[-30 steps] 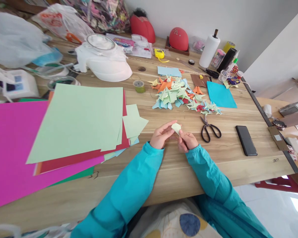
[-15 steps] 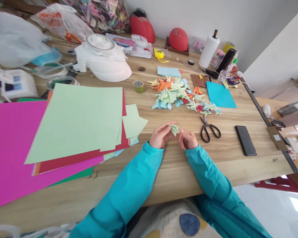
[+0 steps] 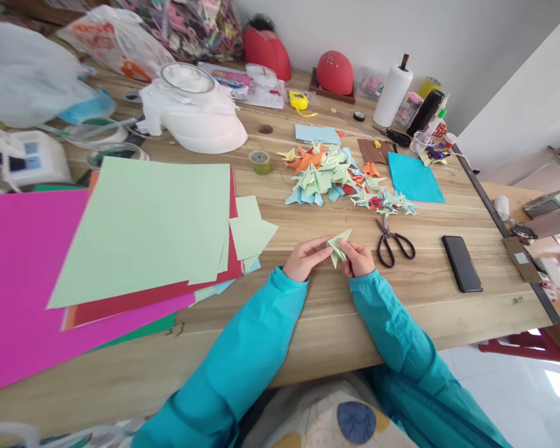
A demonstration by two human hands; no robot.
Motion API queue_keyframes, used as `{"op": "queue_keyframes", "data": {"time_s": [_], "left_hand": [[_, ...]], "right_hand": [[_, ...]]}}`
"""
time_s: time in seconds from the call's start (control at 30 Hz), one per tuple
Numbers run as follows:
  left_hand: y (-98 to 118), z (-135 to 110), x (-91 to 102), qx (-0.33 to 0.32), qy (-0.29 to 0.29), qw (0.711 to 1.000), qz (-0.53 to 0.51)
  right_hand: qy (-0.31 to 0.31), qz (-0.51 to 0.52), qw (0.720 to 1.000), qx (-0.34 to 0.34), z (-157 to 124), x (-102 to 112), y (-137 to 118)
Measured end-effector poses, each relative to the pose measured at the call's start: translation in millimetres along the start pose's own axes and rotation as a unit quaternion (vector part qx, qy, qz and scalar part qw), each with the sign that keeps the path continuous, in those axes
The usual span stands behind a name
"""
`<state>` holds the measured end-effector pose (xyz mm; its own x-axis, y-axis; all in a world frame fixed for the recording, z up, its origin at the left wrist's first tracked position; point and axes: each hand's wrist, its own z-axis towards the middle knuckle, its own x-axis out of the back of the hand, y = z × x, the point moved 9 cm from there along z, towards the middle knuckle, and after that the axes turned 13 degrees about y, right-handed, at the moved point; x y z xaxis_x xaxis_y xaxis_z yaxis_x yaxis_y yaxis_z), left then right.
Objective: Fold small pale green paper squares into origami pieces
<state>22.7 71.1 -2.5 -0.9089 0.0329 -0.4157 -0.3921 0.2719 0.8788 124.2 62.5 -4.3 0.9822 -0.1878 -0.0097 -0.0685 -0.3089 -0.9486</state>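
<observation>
Currently pinching a folded pale-green paper [image 3: 337, 242] in the grip of left hand [image 3: 305, 258] and right hand [image 3: 360, 259], over the surface [image 3: 331, 330], near black-handled scissors [image 3: 389, 235].

Two hands [image 3: 303, 259], one held paper [image 3: 338, 244], one tape measure [image 3: 298, 100].

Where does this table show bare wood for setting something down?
Bare wooden tabletop shows between the turquoise square and the smartphone, and between the left sleeve and right sleeve, nearer than the pale-green folded paper. Crowded: the folded-paper pile, and the left side, where large paper sheets overlap.
</observation>
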Motion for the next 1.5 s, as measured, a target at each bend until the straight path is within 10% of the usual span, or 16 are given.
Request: {"op": "queue_keyframes", "data": {"time_s": [0.83, 1.17, 1.5], "left_hand": [[19.1, -5.3, 1.0, -0.172, -0.019, 0.977, 0.125], [18.7, -10.5, -9.0, -0.143, -0.051, 0.980, 0.130], [31.7, -4.4, 9.6, -0.225, 0.085, 0.948, 0.210]], "right_hand": [[-0.018, 0.048, 0.998, -0.038, 1.1, -2.1, 3.3], [-0.036, 0.101, 0.992, -0.069, 2.6, -3.7, 7.3], [-0.026, 0.098, 0.993, -0.062, 5.2, -4.8, 13.1]]}}
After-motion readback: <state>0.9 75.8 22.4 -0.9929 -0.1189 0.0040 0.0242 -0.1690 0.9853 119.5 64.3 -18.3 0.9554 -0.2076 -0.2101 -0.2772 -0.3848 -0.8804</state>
